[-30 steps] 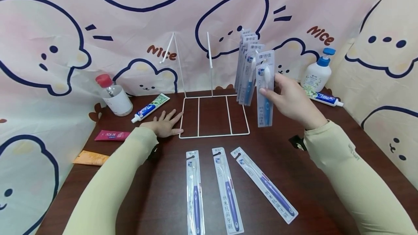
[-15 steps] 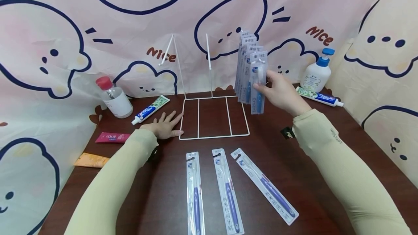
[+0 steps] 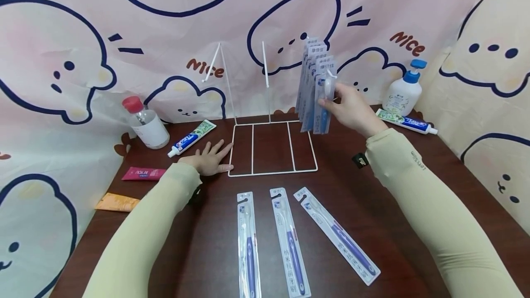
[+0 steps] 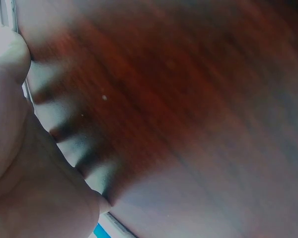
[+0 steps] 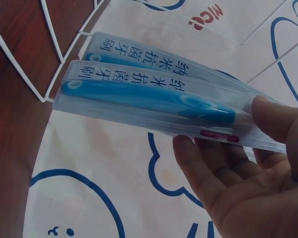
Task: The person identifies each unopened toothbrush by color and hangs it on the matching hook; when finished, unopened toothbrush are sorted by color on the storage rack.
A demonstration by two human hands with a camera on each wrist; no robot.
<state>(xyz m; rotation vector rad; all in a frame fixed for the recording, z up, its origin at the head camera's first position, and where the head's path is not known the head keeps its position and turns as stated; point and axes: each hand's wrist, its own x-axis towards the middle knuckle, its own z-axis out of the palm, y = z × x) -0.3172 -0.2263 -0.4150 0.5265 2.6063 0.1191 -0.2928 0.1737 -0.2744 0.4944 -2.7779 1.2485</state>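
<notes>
My right hand (image 3: 354,107) pinches a packaged blue toothbrush (image 5: 149,99) between thumb and fingers. It hangs upright at the front of a row of similar packaged toothbrushes (image 3: 308,82) on the right-hand hook of a white wire rack (image 3: 273,173). The hook's white tip shows at the top of the front pack in the head view. In the right wrist view, another blue pack (image 5: 124,54) sits just behind the held one. My left hand (image 3: 209,162) lies palm down with spread fingers on the table, its thumb at the left wire of the rack's base.
Three packaged purple toothbrushes (image 3: 291,247) lie in front of the rack. Toothpaste (image 3: 191,138), a pink tube (image 3: 142,174), an orange tube (image 3: 117,202) and a red-capped bottle (image 3: 150,128) are at left. A pump bottle (image 3: 402,93) and another toothpaste tube (image 3: 407,121) stand and lie at back right.
My right hand has moved left and away from me, bringing the packaged blue toothbrush back along the hook against the row. My left hand has stayed in place.
</notes>
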